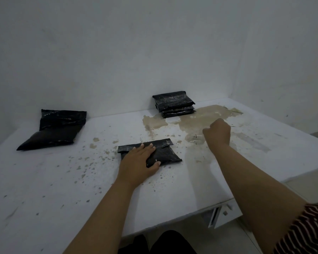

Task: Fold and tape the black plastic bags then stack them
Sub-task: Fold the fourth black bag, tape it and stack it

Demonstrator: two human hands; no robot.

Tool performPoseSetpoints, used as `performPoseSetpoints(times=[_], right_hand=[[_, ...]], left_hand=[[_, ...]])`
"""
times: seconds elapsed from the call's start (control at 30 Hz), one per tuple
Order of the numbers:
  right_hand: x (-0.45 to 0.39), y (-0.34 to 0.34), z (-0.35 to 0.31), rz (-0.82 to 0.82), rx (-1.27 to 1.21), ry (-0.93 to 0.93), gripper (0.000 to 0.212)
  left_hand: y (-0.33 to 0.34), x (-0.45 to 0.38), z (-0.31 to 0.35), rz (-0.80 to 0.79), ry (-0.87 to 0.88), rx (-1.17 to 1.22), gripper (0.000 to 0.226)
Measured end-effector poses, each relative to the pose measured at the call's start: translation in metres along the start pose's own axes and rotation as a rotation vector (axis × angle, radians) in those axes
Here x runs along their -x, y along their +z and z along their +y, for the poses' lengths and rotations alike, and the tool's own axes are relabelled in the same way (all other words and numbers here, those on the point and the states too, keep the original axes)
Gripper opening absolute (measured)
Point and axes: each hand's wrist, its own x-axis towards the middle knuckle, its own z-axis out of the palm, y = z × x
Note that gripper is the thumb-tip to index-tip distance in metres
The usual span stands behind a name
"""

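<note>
A folded black plastic bag (166, 144) lies at the middle of the white table (62, 189). My left hand (140, 162) presses flat on it, fingers straight and thumb along its near edge. My right hand (218, 132) hovers over the table to the right of that bag. Its fingers are curled and turned away from me, and I see nothing in them. Faint thin strips (196, 137) lie on the table just left of this hand. A stack of folded, taped black bags (173, 100) stands against the back wall. Unfolded full black bags (57, 131) lie at the far left, one leaning on the wall.
A large brownish patch of worn paint (195, 120) spreads in front of the stack, with small flecks across the table. Walls close the table off at the back and right. A white fitting (220, 215) hangs under the near right edge.
</note>
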Motion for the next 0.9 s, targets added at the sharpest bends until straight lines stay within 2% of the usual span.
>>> performPoseSetpoints(times=[0.07, 0.13, 0.33, 0.43, 0.57, 0.67, 0.77, 0.9], right_hand=[[0.004, 0.001, -0.005, -0.017, -0.023, -0.007, 0.035], [0.008, 0.000, -0.013, -0.033, -0.077, -0.021, 0.013], [0.015, -0.005, -0.048, -0.095, -0.427, 0.015, 0.014], [0.017, -0.008, -0.069, -0.286, -0.698, 0.083, 0.014], [0.034, -0.011, -0.093, -0.568, -0.929, 0.061, 0.018], [0.047, -0.006, -0.102, -0.689, -0.949, 0.041, 0.021], [0.059, 0.000, -0.107, -0.802, -0.930, 0.033, 0.027], [0.070, 0.009, -0.107, -0.880, -0.899, 0.016, 0.028]], left_hand=[[-0.001, 0.002, 0.000, -0.004, -0.002, 0.000, 0.062], [-0.002, 0.005, 0.000, -0.014, 0.001, -0.007, 0.062], [-0.011, 0.013, 0.001, -0.036, -0.004, 0.009, 0.061], [-0.018, 0.019, 0.000, -0.052, -0.001, 0.048, 0.049], [-0.033, 0.030, 0.000, -0.075, -0.067, 0.096, 0.032], [-0.044, 0.032, 0.000, -0.129, -0.140, 0.170, 0.027], [-0.047, 0.028, -0.004, -0.191, -0.241, 0.391, 0.018], [-0.051, 0.021, -0.010, -0.202, -0.371, 0.609, 0.029]])
